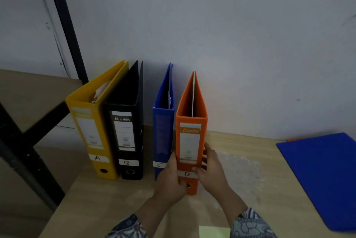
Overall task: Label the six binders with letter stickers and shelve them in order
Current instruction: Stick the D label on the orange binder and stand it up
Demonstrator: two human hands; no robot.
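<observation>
Both hands' fingers [207, 150] grasp the orange binder [189, 141] — upright, beside blue binder [163, 133].

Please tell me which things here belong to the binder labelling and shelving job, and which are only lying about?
Job:
yellow binder A
black binder B
blue binder C
orange binder D, held by left hand and right hand
flat blue binder, no label visible

Lying about:
pale green paper
black shelf frame

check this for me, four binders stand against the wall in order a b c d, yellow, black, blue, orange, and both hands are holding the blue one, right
Not quite. In the head view both hands, left and right, grip the orange binder labelled D, not the blue binder. The rest holds: yellow binder A, black binder B, blue C, orange D, standing along the wall.
</observation>
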